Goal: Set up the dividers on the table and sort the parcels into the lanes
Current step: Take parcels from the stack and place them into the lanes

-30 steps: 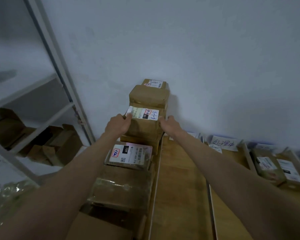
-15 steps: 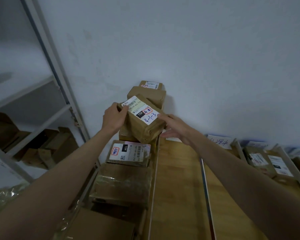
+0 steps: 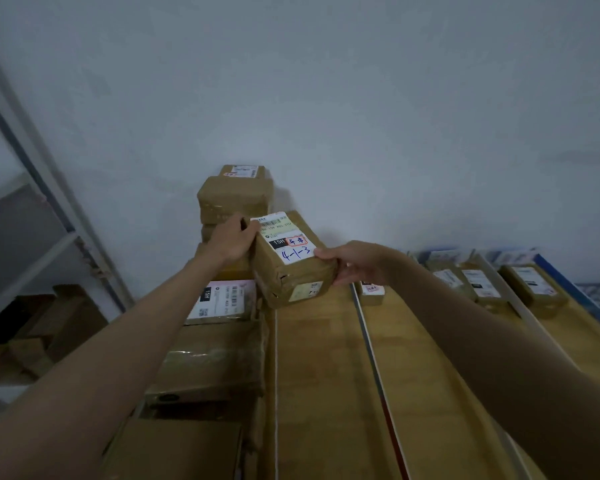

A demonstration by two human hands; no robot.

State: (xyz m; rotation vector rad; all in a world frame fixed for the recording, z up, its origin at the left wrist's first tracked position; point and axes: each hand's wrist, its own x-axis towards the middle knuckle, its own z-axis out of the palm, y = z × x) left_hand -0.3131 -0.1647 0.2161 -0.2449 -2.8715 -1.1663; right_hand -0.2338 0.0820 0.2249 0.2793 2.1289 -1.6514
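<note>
**Labelled parcel held over the counter**

I hold a brown taped parcel (image 3: pixel 293 263) between both hands, tilted, its white label marked "15H" and "4-1-3" facing up. My left hand (image 3: pixel 234 239) grips its far left corner, fingers curled over the edge. My right hand (image 3: pixel 355 263) clasps its right side, thumb on the label's corner.

Beyond my left hand a stack of brown parcels (image 3: pixel 234 199) stands against the wall. Below my left forearm lies a flat parcel with a white label (image 3: pixel 220 301), then more cartons toward me.

Under the held parcel is the wooden counter (image 3: pixel 312 375). A divider strip (image 3: pixel 374 362) runs below my right wrist. Right of my right hand, labelled parcels (image 3: pixel 478 284) lie in the farther lanes.
</note>
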